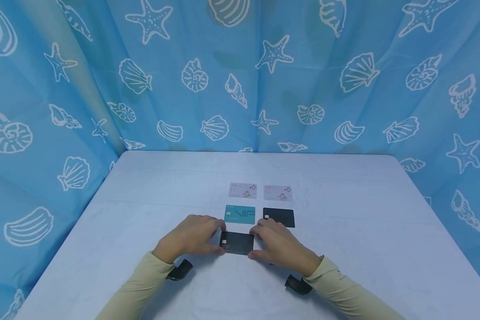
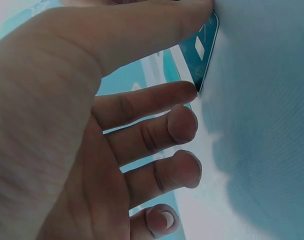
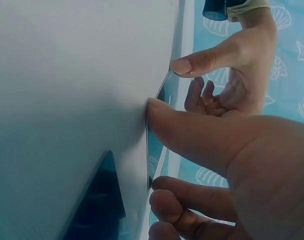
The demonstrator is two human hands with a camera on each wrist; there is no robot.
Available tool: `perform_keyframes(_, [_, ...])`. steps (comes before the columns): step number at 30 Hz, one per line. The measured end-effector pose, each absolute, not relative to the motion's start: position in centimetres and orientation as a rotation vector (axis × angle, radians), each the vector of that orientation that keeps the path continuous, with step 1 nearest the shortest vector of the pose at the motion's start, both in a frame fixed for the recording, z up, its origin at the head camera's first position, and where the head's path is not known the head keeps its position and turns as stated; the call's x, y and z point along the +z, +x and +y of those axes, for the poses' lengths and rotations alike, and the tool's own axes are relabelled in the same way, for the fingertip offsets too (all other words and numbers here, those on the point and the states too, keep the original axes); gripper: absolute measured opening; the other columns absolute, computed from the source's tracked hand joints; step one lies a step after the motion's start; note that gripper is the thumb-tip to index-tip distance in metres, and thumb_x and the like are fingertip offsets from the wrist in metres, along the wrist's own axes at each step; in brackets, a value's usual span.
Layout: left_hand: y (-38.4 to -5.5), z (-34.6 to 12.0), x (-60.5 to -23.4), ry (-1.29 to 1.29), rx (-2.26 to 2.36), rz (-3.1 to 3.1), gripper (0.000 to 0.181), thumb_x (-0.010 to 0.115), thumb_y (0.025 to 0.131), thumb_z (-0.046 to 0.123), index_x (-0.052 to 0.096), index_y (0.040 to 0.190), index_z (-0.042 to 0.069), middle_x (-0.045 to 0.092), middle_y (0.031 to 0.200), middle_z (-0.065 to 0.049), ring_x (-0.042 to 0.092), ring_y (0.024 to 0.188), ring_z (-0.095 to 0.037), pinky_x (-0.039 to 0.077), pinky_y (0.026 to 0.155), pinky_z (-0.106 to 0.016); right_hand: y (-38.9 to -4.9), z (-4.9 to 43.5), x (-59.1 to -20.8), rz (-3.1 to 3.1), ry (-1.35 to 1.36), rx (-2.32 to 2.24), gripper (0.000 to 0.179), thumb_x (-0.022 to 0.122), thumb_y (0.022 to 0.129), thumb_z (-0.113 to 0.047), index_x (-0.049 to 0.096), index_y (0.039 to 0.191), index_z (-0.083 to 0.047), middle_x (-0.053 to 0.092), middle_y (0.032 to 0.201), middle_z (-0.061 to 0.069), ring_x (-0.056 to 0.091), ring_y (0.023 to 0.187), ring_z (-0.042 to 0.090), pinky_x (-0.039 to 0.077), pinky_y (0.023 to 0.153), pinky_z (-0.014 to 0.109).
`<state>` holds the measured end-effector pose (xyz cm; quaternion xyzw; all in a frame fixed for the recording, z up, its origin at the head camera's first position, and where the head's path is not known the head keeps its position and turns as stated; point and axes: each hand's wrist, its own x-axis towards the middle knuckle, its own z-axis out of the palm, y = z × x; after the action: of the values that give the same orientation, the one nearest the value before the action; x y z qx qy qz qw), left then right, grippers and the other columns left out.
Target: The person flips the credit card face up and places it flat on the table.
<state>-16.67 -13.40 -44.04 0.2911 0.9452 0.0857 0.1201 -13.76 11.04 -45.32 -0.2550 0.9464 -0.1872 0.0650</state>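
A black VIP card [image 1: 238, 243] lies level between both hands, close over the white table in the head view. My left hand [image 1: 195, 235] pinches its left end, thumb at the near corner and index finger at the far one. At the right end my right hand [image 1: 282, 244] pinches it the same way. The left wrist view shows the chip corner of this card [image 2: 197, 65], the other fingers loosely spread. Just beyond sit a teal VIP card [image 1: 240, 214] and a second black card [image 1: 280, 217], whose near left corner the right fingers cover.
Farther back, two pale pink VIP cards [image 1: 242, 190] lie side by side on the white table [image 1: 176, 178]. A blue curtain [image 1: 240, 89] with shell prints hangs behind and along the sides. Black wrist devices [image 1: 179, 270] hang below both sleeves.
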Motion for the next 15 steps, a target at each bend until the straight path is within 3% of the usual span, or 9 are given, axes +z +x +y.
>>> perform_keyframes(15, [-16.86, -13.64, -44.16, 0.850, 0.244, 2.763, 0.048, 0.087, 0.081, 0.044, 0.072, 0.117, 0.017, 0.052, 0.072, 0.007, 0.047, 0.064, -0.008, 0.036, 0.059, -0.026, -13.90, 11.02, -45.58, 2.876, -0.759, -0.554, 0.050, 0.088, 0.081, -0.039, 0.074, 0.118, -0.008, 0.061, 0.096, -0.003, 0.049, 0.087, 0.013, 0.044, 0.079, 0.035])
